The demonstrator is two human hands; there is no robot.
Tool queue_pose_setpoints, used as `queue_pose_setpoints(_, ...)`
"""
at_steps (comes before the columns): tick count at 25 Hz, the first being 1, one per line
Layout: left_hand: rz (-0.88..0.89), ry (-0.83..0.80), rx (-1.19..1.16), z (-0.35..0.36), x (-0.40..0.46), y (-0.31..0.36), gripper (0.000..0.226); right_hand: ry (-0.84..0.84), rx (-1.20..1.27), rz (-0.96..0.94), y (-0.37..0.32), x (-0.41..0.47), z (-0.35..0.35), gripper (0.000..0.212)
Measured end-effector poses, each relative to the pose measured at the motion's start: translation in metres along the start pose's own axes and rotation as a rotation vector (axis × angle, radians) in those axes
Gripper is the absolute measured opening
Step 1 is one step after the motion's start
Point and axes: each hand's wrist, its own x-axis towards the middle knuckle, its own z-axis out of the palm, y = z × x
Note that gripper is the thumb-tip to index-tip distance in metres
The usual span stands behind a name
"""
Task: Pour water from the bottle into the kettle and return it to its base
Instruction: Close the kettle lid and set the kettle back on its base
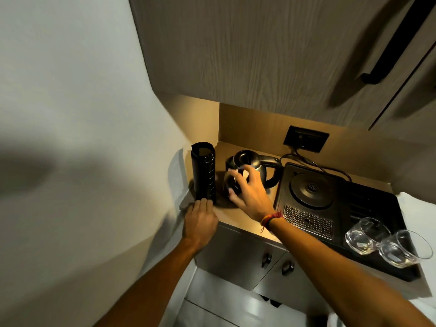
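A tall dark bottle (203,172) stands upright and uncapped at the counter's left end, by the wall. My left hand (200,219) lies flat on the counter with its fingertips against the bottle's foot, gripping nothing. The steel kettle (256,165) with a black handle sits on the counter right of the bottle, off its base, its top open. My right hand (247,191) curls around the round dark kettle lid (230,182) in front of the kettle. The round kettle base (311,187) sits bare on a black tray (368,204) to the right.
Two empty glasses (364,236) (398,250) lie on the tray's near right corner. A cord runs from the tray to a wall socket (305,138). An upper cabinet (259,55) hangs low over the counter. A white wall closes the left side; cabinet doors (236,256) are below.
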Motion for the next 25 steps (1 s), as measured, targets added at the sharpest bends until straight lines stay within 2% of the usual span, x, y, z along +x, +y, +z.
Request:
queue_pose_setpoints(3, -0.12, -0.061, 0.052, -0.007, 0.0, -0.016, 0.032, 0.042, 0.092, -0.052, -0.026, 0.055, -0.025, 0.06)
queue_pose_setpoints(6, -0.249, -0.035, -0.044, -0.019, 0.011, -0.025, 0.038, -0.06, 0.089, -0.121, -0.051, 0.094, -0.039, 0.06)
queue_pose_setpoints(11, -0.267, 0.035, -0.127, -0.038, 0.024, -0.032, 0.041, -0.161, -0.074, -0.212, -0.071, 0.119, -0.04, 0.06)
queue_pose_setpoints(14, -0.266, 0.036, -0.106, -0.042, 0.026, -0.032, 0.046, -0.139, -0.158, -0.249, -0.075, 0.117, -0.034, 0.06)
queue_pose_setpoints(17, -0.245, 0.047, -0.04, -0.04, 0.024, -0.031, 0.047, -0.094, -0.142, -0.231, -0.074, 0.111, -0.028, 0.067)
queue_pose_setpoints(19, -0.136, 0.075, 0.027, -0.037, 0.019, -0.028, 0.042, -0.059, -0.084, -0.206, -0.065, 0.103, -0.026, 0.073)
queue_pose_setpoints(21, 0.065, 0.14, 0.085, -0.031, 0.014, -0.02, 0.033, -0.029, -0.014, -0.125, -0.044, 0.09, -0.027, 0.075)
queue_pose_setpoints(25, 0.414, 0.204, -0.054, -0.028, 0.032, 0.017, 0.034, -0.071, -0.091, 0.085, 0.032, 0.057, -0.042, 0.071)
